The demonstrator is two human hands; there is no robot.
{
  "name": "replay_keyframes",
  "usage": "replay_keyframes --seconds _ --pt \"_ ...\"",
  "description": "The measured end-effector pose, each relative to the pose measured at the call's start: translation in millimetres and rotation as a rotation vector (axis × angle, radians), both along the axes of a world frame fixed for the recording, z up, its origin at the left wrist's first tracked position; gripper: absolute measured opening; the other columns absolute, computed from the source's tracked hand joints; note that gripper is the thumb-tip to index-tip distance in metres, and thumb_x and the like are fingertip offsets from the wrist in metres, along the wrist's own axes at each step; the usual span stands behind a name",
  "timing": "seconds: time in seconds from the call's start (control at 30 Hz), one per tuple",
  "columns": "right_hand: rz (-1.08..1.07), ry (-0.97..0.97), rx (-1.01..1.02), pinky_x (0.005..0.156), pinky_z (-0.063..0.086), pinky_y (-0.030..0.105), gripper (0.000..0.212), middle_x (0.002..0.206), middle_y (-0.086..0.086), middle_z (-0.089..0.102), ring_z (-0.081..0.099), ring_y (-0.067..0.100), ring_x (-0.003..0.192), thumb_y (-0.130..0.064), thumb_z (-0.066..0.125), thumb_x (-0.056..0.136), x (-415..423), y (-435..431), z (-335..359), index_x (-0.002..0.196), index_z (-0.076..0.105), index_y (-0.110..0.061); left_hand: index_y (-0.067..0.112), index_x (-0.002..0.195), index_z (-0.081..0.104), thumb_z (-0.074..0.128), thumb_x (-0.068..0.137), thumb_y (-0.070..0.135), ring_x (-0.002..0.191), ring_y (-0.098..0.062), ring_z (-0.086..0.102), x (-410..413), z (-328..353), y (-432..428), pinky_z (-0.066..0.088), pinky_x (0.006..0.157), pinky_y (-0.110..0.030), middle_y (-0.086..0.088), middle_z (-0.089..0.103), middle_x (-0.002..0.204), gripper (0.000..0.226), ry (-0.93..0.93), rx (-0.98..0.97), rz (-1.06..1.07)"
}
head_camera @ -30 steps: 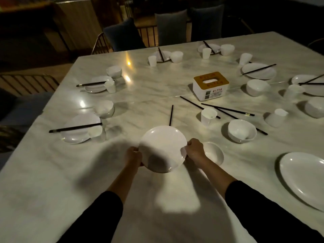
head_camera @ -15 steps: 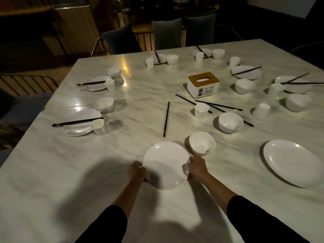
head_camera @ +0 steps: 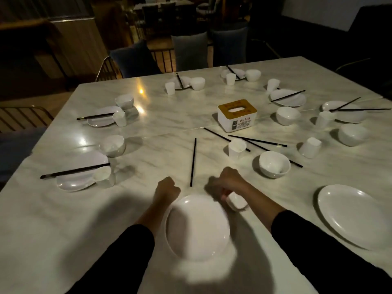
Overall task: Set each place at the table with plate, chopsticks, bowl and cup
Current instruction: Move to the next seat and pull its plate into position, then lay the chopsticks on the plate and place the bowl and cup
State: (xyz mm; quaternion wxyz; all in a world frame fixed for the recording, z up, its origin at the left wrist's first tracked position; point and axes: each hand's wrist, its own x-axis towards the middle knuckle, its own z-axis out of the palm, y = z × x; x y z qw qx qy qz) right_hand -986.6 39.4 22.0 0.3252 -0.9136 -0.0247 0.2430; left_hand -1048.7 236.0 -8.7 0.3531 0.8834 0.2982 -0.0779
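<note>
A white plate (head_camera: 197, 228) lies on the marble table (head_camera: 63, 240) at the near edge, between my forearms. My left hand (head_camera: 167, 189) hovers just beyond the plate's far left rim, curled into a fist with nothing in it. My right hand (head_camera: 227, 182) is blurred, fingers curled downward, directly over a small white bowl (head_camera: 237, 202) beside the plate's far right rim; whether it holds the bowl is unclear. A single black chopstick (head_camera: 193, 162) lies between and beyond both hands.
A cup (head_camera: 236, 148), a bowl (head_camera: 274, 164) and loose chopsticks (head_camera: 257, 141) lie ahead on the right, near a tissue box (head_camera: 236, 116). A large plate (head_camera: 354, 215) sits at the right. Several settings ring the table, the closest plate (head_camera: 78, 170) at the left.
Both hands pulled the plate to the near edge and let go. They have moved forward past it, the right one now over the small bowl.
</note>
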Motion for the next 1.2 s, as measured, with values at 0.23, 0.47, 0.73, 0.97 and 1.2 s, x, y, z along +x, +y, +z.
replay_keyframes --seconds 0.23,0.47,0.73,0.97,1.2 --pt "-0.041 -0.157 0.108 0.082 0.054 0.043 0.021 0.086 0.015 0.065 0.064 0.031 0.087 -0.018 0.071 0.081 130 20 -4 0.088 0.065 0.001 0.009 0.102 0.06 0.054 0.062 0.032 0.11 -0.031 0.06 123 -11 -8 0.048 0.095 -0.034 -0.012 0.064 0.114 0.047 -0.01 -0.001 -0.169" --pt "0.028 -0.268 -0.272 0.093 0.045 0.04 0.038 0.123 0.024 0.057 0.053 0.039 0.116 -0.026 0.053 0.092 239 36 -44 0.117 0.055 0.003 0.003 0.12 0.045 0.058 0.084 0.012 0.12 -0.033 0.05 195 -39 -20 0.042 0.099 -0.036 -0.017 0.05 0.127 0.039 0.097 0.271 -0.283" --pt "0.153 -0.3 -0.546 0.089 0.048 0.037 0.033 0.125 0.011 0.059 0.056 0.031 0.116 -0.029 0.051 0.094 276 54 -93 0.122 0.057 -0.013 -0.001 0.113 0.055 0.055 0.083 0.003 0.112 -0.033 0.059 228 -62 -17 0.049 0.089 -0.034 -0.018 0.06 0.118 0.031 0.087 0.269 -0.199" --pt "0.358 -0.521 -0.366 0.088 0.042 0.042 0.026 0.114 0.016 0.061 0.057 0.034 0.111 -0.023 0.048 0.094 260 71 -36 0.114 0.047 -0.006 0.001 0.094 0.057 0.059 0.078 0.004 0.103 -0.036 0.059 225 -18 7 0.038 0.07 -0.027 -0.02 0.063 0.107 0.016 -0.111 0.099 -0.164" --pt "0.233 -0.466 0.02 0.066 0.042 0.036 0.011 0.088 0.018 0.057 0.058 0.034 0.083 -0.014 0.055 0.087 205 83 46 0.088 0.045 -0.008 0.01 0.081 0.057 0.053 0.075 -0.003 0.081 -0.037 0.065 188 50 20 0.058 0.073 -0.044 -0.02 0.065 0.096 0.015 -0.395 -0.181 0.039"
